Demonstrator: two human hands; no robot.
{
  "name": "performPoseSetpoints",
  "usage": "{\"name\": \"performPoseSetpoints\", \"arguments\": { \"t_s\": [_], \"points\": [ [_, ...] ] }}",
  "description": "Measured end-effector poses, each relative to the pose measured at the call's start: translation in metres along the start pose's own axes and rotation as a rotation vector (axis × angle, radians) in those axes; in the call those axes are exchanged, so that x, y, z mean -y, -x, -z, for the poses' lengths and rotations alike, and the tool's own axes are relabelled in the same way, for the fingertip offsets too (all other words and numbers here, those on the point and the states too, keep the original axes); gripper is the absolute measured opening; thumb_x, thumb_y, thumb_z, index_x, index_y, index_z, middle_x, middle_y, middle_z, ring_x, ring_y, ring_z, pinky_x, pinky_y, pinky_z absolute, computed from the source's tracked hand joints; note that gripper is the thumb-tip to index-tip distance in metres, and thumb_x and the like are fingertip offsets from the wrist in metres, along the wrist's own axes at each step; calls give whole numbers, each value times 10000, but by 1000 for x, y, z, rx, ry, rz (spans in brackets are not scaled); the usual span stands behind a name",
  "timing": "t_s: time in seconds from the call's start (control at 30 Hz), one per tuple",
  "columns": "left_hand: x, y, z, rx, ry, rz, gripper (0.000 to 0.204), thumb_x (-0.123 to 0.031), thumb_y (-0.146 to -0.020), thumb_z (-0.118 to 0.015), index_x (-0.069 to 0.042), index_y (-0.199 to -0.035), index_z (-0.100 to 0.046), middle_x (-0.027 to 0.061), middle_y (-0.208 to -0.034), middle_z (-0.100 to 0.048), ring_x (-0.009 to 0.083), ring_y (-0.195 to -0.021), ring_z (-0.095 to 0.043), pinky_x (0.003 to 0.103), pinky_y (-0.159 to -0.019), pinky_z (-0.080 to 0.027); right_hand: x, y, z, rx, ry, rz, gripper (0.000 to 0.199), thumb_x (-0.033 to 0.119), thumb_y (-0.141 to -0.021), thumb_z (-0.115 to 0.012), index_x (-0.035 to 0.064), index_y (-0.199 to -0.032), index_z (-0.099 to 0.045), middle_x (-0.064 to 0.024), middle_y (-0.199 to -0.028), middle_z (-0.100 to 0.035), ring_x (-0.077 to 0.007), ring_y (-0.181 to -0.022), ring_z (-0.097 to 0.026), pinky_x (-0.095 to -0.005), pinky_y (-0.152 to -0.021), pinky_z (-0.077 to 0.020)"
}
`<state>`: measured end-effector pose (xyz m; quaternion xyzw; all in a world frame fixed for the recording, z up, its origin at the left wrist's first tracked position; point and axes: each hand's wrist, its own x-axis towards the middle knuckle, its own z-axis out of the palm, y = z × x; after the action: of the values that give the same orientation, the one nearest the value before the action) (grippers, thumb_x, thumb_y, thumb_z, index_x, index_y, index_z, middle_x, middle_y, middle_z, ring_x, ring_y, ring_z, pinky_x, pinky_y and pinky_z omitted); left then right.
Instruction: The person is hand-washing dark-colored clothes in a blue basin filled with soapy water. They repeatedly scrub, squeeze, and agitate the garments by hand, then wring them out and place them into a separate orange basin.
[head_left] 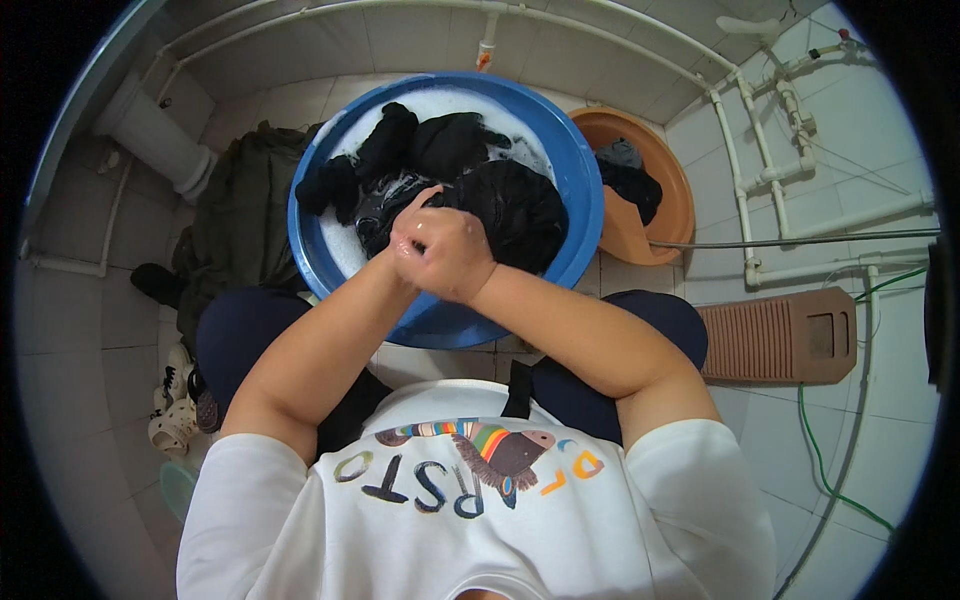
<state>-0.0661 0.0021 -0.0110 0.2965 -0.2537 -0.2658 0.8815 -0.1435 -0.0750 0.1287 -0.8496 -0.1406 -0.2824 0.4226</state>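
Over the near part of a blue basin [588, 215], both my hands are pressed together, wet and with fingers closed. My left hand [407, 238] lies partly behind my right hand [457, 252], which wraps across it. A small dark spot shows between them; whether it is fabric or just a gap I cannot make out. Just beyond and below the hands, a heap of soaked black clothes [510, 215] fills the basin. White suds [455, 102] float around the clothes, mostly along the far rim.
An orange basin [672, 240] with dark clothes stands at the right. A brown washboard [775, 335] lies nearer on that side, by a green hose [825, 475]. Dark green cloth [245, 215] spreads on the left floor, with shoes [175, 425] nearer. White pipes [735, 180] line the walls.
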Motion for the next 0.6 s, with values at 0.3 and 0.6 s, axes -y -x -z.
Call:
{"name": "performPoseSetpoints", "arguments": {
  "t_s": [0.3, 0.6],
  "points": [
    [-95, -43, -126, -155, -949, 735, 604, -381, -670, -734, 42, -1051, -533, 90, -889, -582, 143, -801, -547, 234, -722, -431, -76, -35, 46, 11, -46, -459, 426, 452, -830, -514, 45, -746, -601, -132, -847, -547, -304, -767, -544, -364, -727, -433],
    [-138, -53, -114, -320, -44, 207, 407, -306, -775, -610, -18, -1057, -553, 136, -999, -596, 251, -918, -576, 401, -879, -424, -123, -21, 78, 523, 174, -388, 533, 371, -780, -635, 1, -1146, -517, -148, -1056, -582, -221, -985, -534, -309, -903, -383]
  ]
}}
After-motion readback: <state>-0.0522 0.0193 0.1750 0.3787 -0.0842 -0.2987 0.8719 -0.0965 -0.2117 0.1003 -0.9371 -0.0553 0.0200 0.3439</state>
